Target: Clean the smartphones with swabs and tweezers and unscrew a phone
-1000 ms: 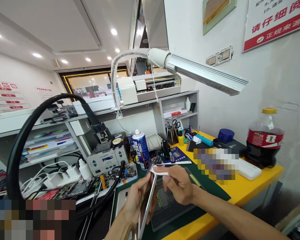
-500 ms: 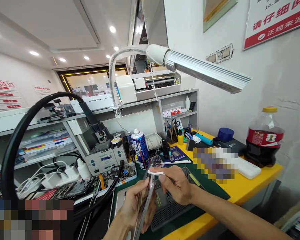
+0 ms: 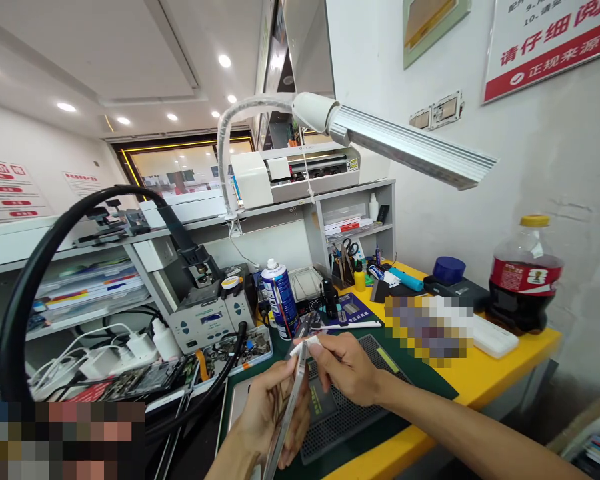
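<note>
Gripping a slim silver-edged device (image 3: 287,415), the left hand (image 3: 267,400) has its fingers wrapped around the body, which is tilted on edge above a green mat (image 3: 425,370). Right hand (image 3: 347,367): thumb and forefinger pinched on a white scrap (image 3: 305,344), which lies against the device's upper end. Perforated grey pad (image 3: 350,427) beneath, on the yellow desk (image 3: 495,370). My reading: work at that end is under way; lower edge bare of the scrap. How much is finished, I cannot tell.
</note>
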Tool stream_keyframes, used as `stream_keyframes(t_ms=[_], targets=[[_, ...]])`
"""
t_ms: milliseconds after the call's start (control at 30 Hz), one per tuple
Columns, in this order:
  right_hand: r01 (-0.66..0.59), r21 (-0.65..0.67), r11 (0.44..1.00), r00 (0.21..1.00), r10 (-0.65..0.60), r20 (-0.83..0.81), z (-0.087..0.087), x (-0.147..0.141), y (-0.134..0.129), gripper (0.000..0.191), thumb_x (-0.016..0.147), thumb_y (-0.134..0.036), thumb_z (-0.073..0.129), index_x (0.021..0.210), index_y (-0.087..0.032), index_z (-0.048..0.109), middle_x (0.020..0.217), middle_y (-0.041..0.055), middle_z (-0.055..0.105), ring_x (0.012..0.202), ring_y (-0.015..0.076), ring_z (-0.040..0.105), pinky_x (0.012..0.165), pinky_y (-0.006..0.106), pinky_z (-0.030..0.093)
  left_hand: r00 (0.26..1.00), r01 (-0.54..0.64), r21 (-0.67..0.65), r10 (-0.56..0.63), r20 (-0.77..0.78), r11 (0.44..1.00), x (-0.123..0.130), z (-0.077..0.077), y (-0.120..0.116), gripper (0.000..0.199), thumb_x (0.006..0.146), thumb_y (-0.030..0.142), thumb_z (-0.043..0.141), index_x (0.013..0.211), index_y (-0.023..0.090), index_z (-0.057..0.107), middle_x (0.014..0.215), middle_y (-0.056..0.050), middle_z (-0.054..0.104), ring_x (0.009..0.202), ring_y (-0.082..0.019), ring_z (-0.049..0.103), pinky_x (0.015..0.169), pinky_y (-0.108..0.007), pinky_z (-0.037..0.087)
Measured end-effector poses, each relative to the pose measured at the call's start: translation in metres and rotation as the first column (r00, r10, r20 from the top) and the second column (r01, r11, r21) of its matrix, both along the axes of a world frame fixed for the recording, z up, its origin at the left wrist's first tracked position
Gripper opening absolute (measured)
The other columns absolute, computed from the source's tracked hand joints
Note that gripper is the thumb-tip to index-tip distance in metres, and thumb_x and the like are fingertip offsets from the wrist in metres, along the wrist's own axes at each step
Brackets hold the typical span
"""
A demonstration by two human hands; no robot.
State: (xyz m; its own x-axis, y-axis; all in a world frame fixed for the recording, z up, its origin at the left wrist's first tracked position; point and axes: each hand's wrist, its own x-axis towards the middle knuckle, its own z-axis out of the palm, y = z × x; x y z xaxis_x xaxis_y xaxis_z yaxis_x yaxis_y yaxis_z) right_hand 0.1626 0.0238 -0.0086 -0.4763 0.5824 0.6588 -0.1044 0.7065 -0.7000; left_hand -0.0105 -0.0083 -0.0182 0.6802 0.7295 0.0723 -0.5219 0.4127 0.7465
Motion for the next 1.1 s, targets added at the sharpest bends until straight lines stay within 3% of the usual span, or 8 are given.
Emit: stream_keyframes(t_ms=[167, 300, 400, 567, 767, 967, 1100], targets=[[-0.06, -0.1, 0.993, 0.998, 0.062, 0.016, 0.003, -0.003, -0.003, 0.045, 0.103, -0.043, 0.039, 0.082, -0.014, 0.066, 0.046, -0.0034, 0.054, 0.038, 0.0078, 0.046, 0.041, 0.017, 0.038, 1.0, -0.014, -0.016, 0.014, 0.005, 1.0, -0.001, 0.0, -0.001, 0.056, 0.101, 0.034, 0.027, 0.064, 0.011, 0.062, 0.036, -0.006, 0.054, 0.023, -0.015, 0.049, 0.026, -0.023, 0.044], [-0.098, -0.177, 0.979, 0.995, 0.098, -0.01, 0.001, -0.005, -0.001, 0.046, 0.101, -0.048, 0.042, 0.074, -0.015, 0.061, 0.045, -0.0041, 0.053, 0.036, 0.0062, 0.042, 0.038, 0.016, 0.035, 1.0, 0.006, -0.027, -0.006, 0.009, 1.0, -0.001, 0.001, 0.001, 0.056, 0.101, 0.037, 0.027, 0.065, 0.012, 0.061, 0.037, -0.006, 0.055, 0.023, -0.015, 0.048, 0.026, -0.023, 0.044], [-0.148, -0.31, 0.939, 0.989, 0.142, -0.041, 0.0, -0.004, 0.001, 0.047, 0.099, -0.051, 0.045, 0.078, -0.014, 0.063, 0.044, -0.0046, 0.054, 0.032, 0.0049, 0.038, 0.034, 0.015, 0.031, 0.999, 0.036, -0.041, -0.035, 0.022, 0.999, -0.001, 0.003, 0.002, 0.056, 0.1, 0.039, 0.027, 0.065, 0.012, 0.061, 0.038, -0.006, 0.055, 0.023, -0.015, 0.05, 0.027, -0.023, 0.045], [-0.186, -0.428, 0.884, 0.981, 0.145, -0.127, 0.003, 0.0, 0.006, 0.048, 0.097, -0.052, 0.05, 0.107, -0.01, 0.07, 0.046, -0.0034, 0.058, 0.029, 0.0059, 0.038, 0.03, 0.016, 0.031, 0.999, 0.048, -0.071, -0.049, -0.005, 0.996, -0.001, 0.003, 0.006, 0.056, 0.1, 0.04, 0.028, 0.063, 0.012, 0.06, 0.037, -0.006, 0.054, 0.024, -0.016, 0.05, 0.026, -0.024, 0.045], [-0.076, -0.327, 0.942, 0.994, 0.046, -0.1, 0.007, 0.004, 0.007, 0.05, 0.098, -0.049, 0.048, 0.126, -0.012, 0.065, 0.046, -0.0032, 0.058, 0.032, 0.0061, 0.04, 0.034, 0.015, 0.032, 0.996, -0.046, -0.133, 0.035, -0.088, 0.99, 0.002, 0.006, 0.007, 0.055, 0.1, 0.043, 0.03, 0.062, 0.014, 0.058, 0.035, -0.004, 0.051, 0.023, -0.017, 0.049, 0.023, -0.024, 0.039], [0.005, -0.195, 0.981, 0.998, -0.019, -0.067, 0.0, 0.004, 0.007, 0.049, 0.1, -0.047, 0.044, 0.131, -0.013, 0.062, 0.045, -0.0036, 0.055, 0.034, 0.0073, 0.041, 0.036, 0.016, 0.034, 0.976, -0.139, -0.138, 0.112, -0.189, 0.981, 0.003, 0.008, 0.009, 0.051, 0.097, 0.047, 0.039, 0.062, 0.014, 0.059, 0.036, -0.003, 0.051, 0.023, -0.017, 0.046, 0.024, -0.026, 0.037], [0.138, -0.028, 0.99, 0.988, -0.139, -0.066, -0.004, 0.005, 0.01, 0.045, 0.102, -0.041, 0.041, 0.132, -0.014, 0.061, 0.047, -0.0033, 0.056, 0.04, 0.0098, 0.05, 0.043, 0.019, 0.041, 0.954, -0.187, -0.136, 0.147, -0.261, 0.973, 0.001, 0.007, 0.012, 0.05, 0.094, 0.05, 0.047, 0.062, 0.014, 0.06, 0.04, -0.003, 0.054, 0.027, -0.016, 0.049, 0.029, -0.026, 0.042]])
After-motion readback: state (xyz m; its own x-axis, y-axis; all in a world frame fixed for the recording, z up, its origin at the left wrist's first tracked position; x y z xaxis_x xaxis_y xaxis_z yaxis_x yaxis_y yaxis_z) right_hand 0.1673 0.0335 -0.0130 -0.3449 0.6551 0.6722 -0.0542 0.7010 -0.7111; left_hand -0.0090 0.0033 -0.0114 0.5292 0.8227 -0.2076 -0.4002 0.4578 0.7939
